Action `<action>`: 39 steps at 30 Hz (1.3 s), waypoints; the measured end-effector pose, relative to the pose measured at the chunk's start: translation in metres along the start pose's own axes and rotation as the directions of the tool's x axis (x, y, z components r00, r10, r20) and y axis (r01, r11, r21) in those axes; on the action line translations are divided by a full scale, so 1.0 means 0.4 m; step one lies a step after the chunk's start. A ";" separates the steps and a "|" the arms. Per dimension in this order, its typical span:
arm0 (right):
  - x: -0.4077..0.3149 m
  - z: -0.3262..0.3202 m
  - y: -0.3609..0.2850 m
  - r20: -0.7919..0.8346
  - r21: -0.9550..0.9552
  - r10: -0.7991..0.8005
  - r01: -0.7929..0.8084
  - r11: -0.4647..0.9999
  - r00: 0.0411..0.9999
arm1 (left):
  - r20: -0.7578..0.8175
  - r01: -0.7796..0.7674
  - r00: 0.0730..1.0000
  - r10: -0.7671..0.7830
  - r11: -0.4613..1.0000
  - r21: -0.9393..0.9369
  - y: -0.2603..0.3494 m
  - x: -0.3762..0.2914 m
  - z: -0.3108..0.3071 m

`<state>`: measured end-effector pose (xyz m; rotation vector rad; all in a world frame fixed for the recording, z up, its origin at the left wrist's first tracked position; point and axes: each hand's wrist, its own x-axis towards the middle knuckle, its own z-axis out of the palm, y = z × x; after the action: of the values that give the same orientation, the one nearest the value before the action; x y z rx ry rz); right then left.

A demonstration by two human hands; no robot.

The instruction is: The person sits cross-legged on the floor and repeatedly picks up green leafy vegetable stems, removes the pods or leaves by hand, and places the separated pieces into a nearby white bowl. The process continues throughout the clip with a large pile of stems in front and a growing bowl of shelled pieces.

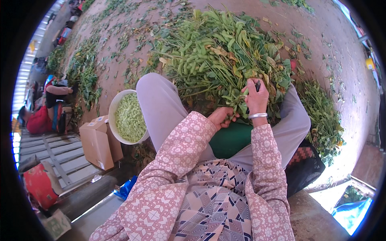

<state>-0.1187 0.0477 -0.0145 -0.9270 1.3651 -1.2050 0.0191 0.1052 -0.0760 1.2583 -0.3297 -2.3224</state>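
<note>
My left hand (223, 117) pinches the leafy lower end of a green soybean stem (238, 107) over my lap. Just right of it, my right hand (257, 95), with a silver bangle at the wrist, grips a small black tool (257, 86); its kind is mostly hidden by the fingers. A green pod or stem shows beside its thumb. Past both hands lies a large heap of cut soybean plants (208, 51), thick with green pods and some yellowed leaves. Left of my knee stands a white bucket (111, 119) filled with loose green beans (129, 119).
A cardboard box (98, 141) adjoins the bucket. More soybean plants (322, 120) lie to the right. Leaf litter covers the brown floor (114, 54). Another person in red (39, 120) sits far left by a slatted pallet (57, 153). A black mesh bag (304, 171) is at my right.
</note>
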 end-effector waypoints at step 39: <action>-0.074 0.112 -0.037 0.179 -0.266 -0.372 0.409 0.873 0.911 | -0.110 -0.468 0.884 0.455 0.858 -0.212 0.166 -0.150 0.000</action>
<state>-0.0713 0.0660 0.0085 -1.5290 1.3183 -1.2312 0.0663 0.0790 -0.0045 0.9950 -0.2917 -1.8486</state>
